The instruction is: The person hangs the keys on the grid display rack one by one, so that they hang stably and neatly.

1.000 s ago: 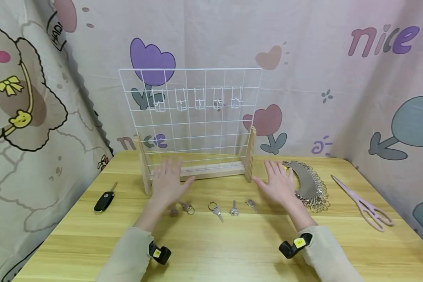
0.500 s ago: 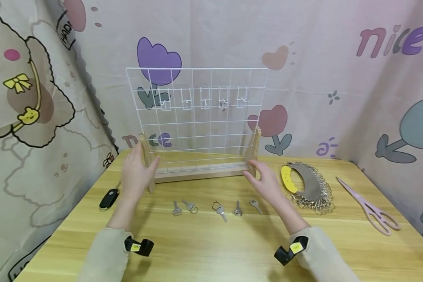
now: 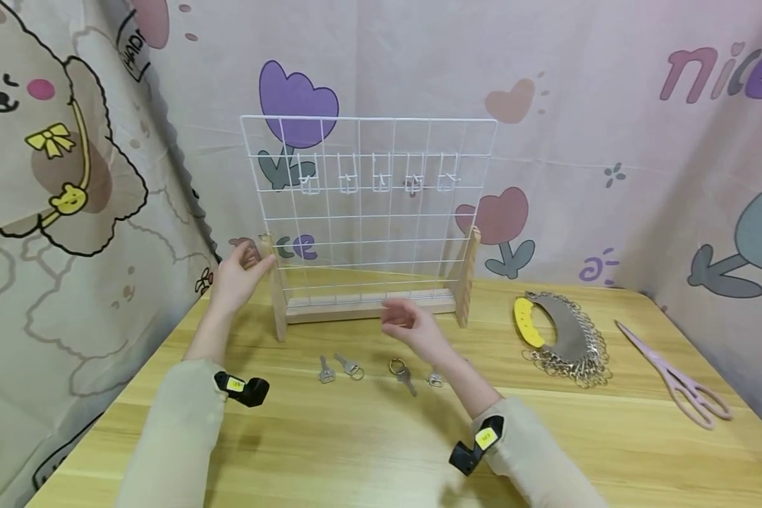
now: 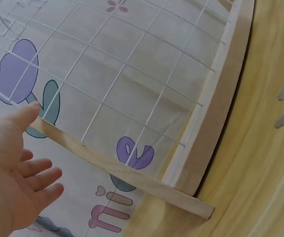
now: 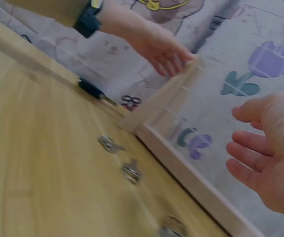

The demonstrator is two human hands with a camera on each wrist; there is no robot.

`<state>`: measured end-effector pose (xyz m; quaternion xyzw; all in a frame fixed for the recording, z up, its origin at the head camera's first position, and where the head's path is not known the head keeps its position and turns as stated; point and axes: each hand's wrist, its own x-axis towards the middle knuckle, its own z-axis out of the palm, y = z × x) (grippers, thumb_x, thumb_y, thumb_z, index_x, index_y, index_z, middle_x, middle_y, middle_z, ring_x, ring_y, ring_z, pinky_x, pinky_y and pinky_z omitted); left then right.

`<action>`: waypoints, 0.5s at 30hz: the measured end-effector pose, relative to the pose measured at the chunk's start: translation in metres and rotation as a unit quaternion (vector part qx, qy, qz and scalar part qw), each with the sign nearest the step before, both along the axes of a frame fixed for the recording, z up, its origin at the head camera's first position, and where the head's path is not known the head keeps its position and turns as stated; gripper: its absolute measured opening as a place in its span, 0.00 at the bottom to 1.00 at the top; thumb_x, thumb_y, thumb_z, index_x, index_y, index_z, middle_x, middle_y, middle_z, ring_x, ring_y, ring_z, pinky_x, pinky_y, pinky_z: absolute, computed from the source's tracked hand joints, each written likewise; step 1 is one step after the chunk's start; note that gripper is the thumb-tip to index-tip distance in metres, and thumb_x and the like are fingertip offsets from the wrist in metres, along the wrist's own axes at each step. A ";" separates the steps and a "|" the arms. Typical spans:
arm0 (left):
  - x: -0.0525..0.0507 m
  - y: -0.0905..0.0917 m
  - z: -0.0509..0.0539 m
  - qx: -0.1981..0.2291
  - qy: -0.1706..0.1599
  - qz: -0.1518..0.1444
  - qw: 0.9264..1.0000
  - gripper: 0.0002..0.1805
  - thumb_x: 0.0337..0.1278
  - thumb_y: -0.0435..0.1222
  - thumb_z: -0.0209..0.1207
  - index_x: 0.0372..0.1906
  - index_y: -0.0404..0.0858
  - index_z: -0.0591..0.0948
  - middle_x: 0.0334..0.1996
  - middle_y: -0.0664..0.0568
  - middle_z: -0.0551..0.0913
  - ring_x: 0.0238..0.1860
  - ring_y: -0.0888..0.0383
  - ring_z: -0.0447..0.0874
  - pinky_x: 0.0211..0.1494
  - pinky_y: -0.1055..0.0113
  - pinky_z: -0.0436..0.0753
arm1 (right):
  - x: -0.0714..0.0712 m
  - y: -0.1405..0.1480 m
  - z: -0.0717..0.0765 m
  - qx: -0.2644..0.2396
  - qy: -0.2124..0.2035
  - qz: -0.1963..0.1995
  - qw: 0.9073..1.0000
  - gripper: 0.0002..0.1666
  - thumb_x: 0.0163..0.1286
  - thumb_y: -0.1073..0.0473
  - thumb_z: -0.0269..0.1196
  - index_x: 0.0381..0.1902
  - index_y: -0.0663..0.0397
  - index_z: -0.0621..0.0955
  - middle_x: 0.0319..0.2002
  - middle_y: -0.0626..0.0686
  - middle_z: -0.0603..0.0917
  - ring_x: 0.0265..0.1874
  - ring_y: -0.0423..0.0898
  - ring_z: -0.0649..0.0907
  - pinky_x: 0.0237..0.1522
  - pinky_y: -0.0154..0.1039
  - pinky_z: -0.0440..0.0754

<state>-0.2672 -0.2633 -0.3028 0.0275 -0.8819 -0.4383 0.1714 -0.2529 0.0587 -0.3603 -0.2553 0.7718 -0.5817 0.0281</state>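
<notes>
Hovering near the wire rack, the right hand holds nothing, loosely curled; the left hand (thumb spread wide) is at the left post.

The white wire grid stands in a pale wooden base.

Wooden table, wire rack, small keys, black car key, ringed crescent, lilac scissors
</notes>
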 end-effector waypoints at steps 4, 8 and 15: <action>-0.004 0.000 0.005 0.005 -0.008 -0.009 1.000 0.43 0.61 0.55 0.51 0.70 0.30 0.54 0.64 0.33 0.63 0.63 0.39 0.62 0.63 0.48 0.65 | 0.000 -0.021 -0.008 0.004 -0.026 0.042 0.999 0.24 0.62 0.66 0.61 0.56 0.68 0.72 0.45 0.63 0.80 0.43 0.51 0.80 0.47 0.39 0.78; -0.008 0.002 0.010 -0.011 -0.016 -0.014 1.000 0.42 0.61 0.56 0.51 0.70 0.31 0.56 0.63 0.34 0.64 0.63 0.38 0.62 0.62 0.47 0.65 | 0.002 -0.040 -0.020 0.020 -0.058 0.067 0.996 0.22 0.62 0.67 0.62 0.53 0.71 0.73 0.42 0.61 0.81 0.41 0.47 0.80 0.46 0.36 0.78; -0.011 0.007 0.009 0.011 0.008 -0.002 1.000 0.37 0.62 0.47 0.54 0.68 0.29 0.59 0.61 0.32 0.66 0.61 0.39 0.65 0.62 0.49 0.66 | 0.007 -0.070 -0.040 0.084 -0.050 0.092 0.991 0.17 0.60 0.66 0.64 0.47 0.67 0.78 0.36 0.52 0.82 0.35 0.41 0.80 0.38 0.32 0.78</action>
